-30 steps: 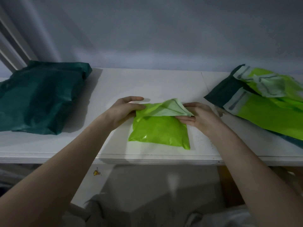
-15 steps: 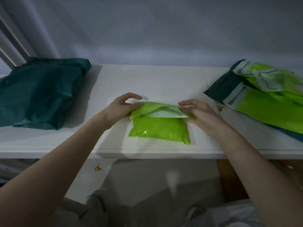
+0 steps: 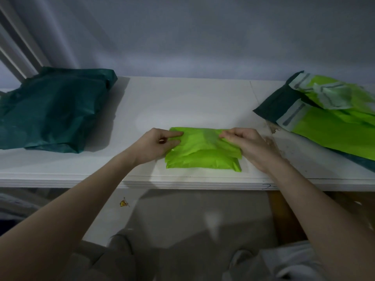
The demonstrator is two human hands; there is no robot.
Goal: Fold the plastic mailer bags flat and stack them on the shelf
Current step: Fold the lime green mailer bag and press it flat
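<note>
Lime mailer bag (image 3: pixel 203 151): lies folded on the white shelf (image 3: pixel 182 102), near its front edge, between the two hands.
Left hand (image 3: pixel 156 146): fingers curled, pinching the bag's top flap at its left end.
Right hand (image 3: pixel 249 147): fingers curled, pinching the same flap at its right end.
Risk, spring-back: slick plastic looks puffy; if the pinch lets go early, the flap will likely pop open.
Risk, sliding: pulling toward the body could carry the bag over the front edge, which is close.
Room left: dark green bags (image 3: pixel 52 110) sit well apart, bare shelf between.
Room right: unfolded lime bags (image 3: pixel 332 126) lie near the right hand; a wide sweep could snag them.
Room behind: bare shelf up to the wall (image 3: pixel 182 37).
</note>
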